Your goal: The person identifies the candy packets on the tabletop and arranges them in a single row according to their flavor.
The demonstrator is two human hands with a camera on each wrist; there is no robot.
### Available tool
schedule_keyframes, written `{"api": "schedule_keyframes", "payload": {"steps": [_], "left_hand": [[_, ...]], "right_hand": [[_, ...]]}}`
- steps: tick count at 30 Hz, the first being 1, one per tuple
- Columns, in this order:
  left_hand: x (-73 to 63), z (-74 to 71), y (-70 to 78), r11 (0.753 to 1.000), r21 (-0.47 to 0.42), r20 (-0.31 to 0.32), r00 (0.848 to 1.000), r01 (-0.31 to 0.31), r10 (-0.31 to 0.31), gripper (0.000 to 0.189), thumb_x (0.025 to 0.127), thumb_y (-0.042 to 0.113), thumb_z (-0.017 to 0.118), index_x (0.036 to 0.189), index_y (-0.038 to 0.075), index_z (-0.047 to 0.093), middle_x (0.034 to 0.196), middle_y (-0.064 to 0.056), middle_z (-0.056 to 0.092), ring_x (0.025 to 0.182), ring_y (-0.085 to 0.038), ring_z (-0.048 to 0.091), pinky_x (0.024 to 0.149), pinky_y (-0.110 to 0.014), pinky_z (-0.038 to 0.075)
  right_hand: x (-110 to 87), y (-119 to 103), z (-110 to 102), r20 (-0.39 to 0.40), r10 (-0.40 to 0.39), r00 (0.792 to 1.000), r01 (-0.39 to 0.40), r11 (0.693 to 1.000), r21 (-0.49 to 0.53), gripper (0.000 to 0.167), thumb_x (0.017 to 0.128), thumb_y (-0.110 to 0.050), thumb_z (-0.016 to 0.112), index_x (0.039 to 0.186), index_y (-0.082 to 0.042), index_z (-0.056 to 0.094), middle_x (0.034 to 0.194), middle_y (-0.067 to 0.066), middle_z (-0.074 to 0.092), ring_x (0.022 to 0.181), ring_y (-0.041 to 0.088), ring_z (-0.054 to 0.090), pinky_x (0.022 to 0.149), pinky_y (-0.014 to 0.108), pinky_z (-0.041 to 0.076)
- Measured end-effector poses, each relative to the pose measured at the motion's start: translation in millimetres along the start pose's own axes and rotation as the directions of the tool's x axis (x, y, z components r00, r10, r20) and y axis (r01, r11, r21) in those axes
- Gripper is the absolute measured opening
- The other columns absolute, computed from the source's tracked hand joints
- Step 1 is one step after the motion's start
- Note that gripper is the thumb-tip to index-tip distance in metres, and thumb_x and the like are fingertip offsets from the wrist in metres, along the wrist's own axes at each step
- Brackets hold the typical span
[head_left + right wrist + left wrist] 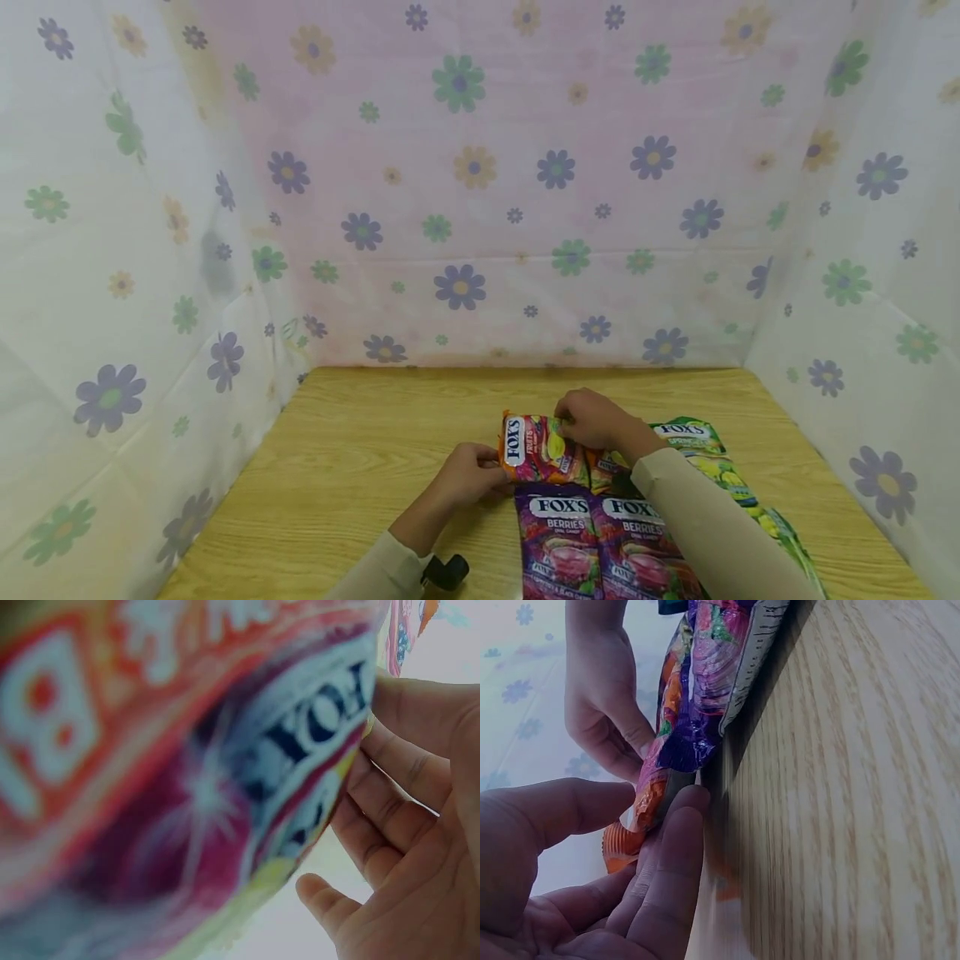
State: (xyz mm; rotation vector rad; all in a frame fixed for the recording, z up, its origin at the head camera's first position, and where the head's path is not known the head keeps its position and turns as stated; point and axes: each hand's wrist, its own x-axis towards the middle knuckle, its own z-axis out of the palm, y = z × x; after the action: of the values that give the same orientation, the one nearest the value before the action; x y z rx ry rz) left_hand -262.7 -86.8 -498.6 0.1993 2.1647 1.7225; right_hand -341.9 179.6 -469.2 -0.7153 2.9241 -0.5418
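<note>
A pink and orange Fox's Fruits candy bag (536, 450) lies sideways above two purple bags. My left hand (468, 477) pinches its left end, thumb on top and fingers underneath, as the left wrist view shows with the crimped orange edge (622, 844). At the bag's upper right, my right hand (596, 419) grips the edge between thumb and bent fingers. Beneath the right wrist is a second orange Fox's bag (603, 473), partly covered by the hand and forearm. A blurred bag with Fox's lettering (315, 716) fills much of the right wrist view, close to the camera.
Two purple Fox's Berries bags (558, 542) (637, 546) lie side by side at the table's front. Green Fox's bags (693, 437) lie to the right, partly behind the right forearm. Flowered cloth walls (457, 208) surround the wooden table (360, 433).
</note>
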Motion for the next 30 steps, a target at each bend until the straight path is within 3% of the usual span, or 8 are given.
{"api": "schedule_keyframes", "payload": {"steps": [7, 19, 30], "left_hand": [[0.5, -7.4, 3.0, 0.997, -0.077, -0.002, 1.000, 0.021, -0.021, 0.045, 0.093, 0.014, 0.075, 0.131, -0.006, 0.063, 0.100, -0.013, 0.075, 0.086, -0.024, 0.077, 0.077, -0.038, 0.065], [1.4, -25.8, 6.6, 0.993, -0.104, -0.047, 0.998, -0.046, 0.041, 0.039, 0.096, 0.015, 0.071, 0.126, -0.009, 0.065, 0.102, -0.016, 0.076, 0.090, -0.026, 0.077, 0.082, -0.041, 0.064], [-0.6, -44.8, 11.0, 0.976, -0.213, -0.092, 0.995, -0.049, 0.030, 0.048, 0.099, 0.015, 0.070, 0.135, -0.014, 0.056, 0.113, -0.022, 0.073, 0.103, -0.038, 0.075, 0.092, -0.047, 0.061]], "right_hand": [[2.0, -2, -1, -0.031, 0.036, 0.999, -0.037, 0.999, -0.021, 0.022, 0.095, -0.030, 0.075, 0.111, -0.016, 0.078, 0.105, -0.003, 0.075, 0.093, 0.013, 0.066, 0.095, 0.044, 0.057], [4.7, -10, -11, -0.015, 0.123, 0.992, -0.121, 0.990, 0.078, 0.030, 0.096, -0.035, 0.073, 0.117, -0.014, 0.076, 0.106, -0.003, 0.073, 0.094, 0.014, 0.065, 0.096, 0.045, 0.057], [1.0, -21, -13, -0.086, 0.067, 0.994, -0.052, 0.985, 0.164, 0.023, 0.097, -0.030, 0.073, 0.109, -0.011, 0.078, 0.100, -0.001, 0.074, 0.087, 0.012, 0.066, 0.083, 0.039, 0.059]]}}
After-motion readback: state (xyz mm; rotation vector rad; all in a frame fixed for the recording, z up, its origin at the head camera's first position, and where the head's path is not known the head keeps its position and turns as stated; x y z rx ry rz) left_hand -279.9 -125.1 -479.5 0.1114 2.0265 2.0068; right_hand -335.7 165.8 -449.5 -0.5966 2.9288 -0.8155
